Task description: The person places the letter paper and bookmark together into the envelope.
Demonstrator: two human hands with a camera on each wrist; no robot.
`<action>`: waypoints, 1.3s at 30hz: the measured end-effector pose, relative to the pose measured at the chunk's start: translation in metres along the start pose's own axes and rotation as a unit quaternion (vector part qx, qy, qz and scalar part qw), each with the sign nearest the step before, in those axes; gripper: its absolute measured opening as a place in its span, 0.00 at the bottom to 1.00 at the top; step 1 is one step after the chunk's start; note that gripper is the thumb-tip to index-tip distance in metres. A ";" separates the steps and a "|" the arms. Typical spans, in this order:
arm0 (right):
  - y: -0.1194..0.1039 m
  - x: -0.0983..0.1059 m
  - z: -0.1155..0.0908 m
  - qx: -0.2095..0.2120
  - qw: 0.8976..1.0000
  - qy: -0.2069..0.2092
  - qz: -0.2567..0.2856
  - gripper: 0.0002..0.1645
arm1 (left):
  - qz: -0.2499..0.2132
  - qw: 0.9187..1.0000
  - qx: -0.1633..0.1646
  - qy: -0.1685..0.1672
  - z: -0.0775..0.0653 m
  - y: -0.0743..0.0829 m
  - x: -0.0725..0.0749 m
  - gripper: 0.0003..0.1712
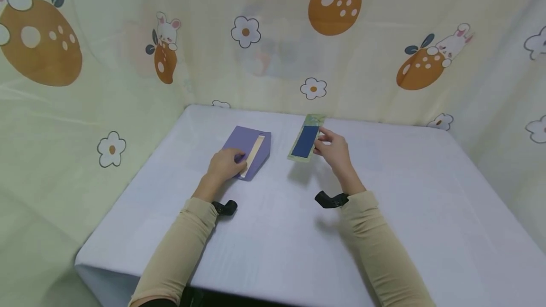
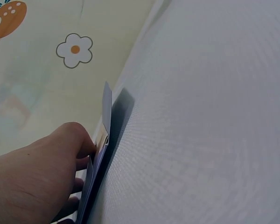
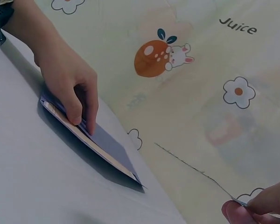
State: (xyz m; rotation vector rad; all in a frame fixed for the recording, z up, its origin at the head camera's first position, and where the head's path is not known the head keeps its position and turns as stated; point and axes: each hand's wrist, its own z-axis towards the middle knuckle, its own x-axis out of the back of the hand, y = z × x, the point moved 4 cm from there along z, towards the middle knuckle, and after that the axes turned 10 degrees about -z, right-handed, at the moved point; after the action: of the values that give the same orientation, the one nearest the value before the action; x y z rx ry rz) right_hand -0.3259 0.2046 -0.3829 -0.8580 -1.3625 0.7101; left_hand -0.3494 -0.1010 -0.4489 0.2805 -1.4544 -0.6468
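Note:
A purple envelope point(image 1: 241, 139) lies on the table left of the middle, a strip of cream paper point(image 1: 252, 155) showing at its opening. My left hand point(image 1: 223, 162) grips its near left part, thumb and fingers bent at the opening. In the left wrist view the envelope's flap point(image 2: 107, 107) stands up beyond that hand. To the right, my right hand point(image 1: 334, 149) pinches the right edge of a narrow green card point(image 1: 305, 141) with a dark blue panel. The card is held above the table, its shadow below; it appears edge-on in the right wrist view.
A white cloth covers the table point(image 1: 405, 212), whose left edge runs beside my left arm. Behind it hangs a pale yellow curtain point(image 1: 204, 51) printed with rabbits, oranges and flowers. Black straps with camera mounts point(image 1: 332, 200) sit on both wrists.

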 end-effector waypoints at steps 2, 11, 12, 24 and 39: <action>0.000 -0.003 0.001 0.001 1.000 -0.001 -0.004 0.35 | -0.001 1.000 -0.001 0.004 -0.001 0.000 0.001 0.25; -0.001 -0.018 0.000 0.002 1.000 0.000 -0.013 0.35 | 0.000 1.000 -0.006 0.002 -0.001 0.000 0.001 0.25; -0.001 -0.020 0.000 0.003 1.000 0.000 -0.013 0.35 | 0.000 1.000 -0.007 0.001 -0.001 -0.001 0.001 0.25; -0.005 -0.043 -0.001 0.014 1.000 0.017 -0.014 0.25 | 0.014 1.000 -0.012 0.000 0.001 -0.002 0.001 0.25; -0.015 -0.071 -0.006 0.035 0.998 0.032 -0.036 0.23 | 0.027 1.000 -0.006 -0.012 0.002 -0.002 0.001 0.26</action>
State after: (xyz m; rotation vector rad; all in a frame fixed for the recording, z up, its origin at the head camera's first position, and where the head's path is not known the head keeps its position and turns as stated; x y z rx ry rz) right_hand -0.3271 0.1355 -0.4073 -0.7658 -1.2969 0.6663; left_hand -0.3523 -0.1028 -0.4494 0.2247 -1.4751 -0.6157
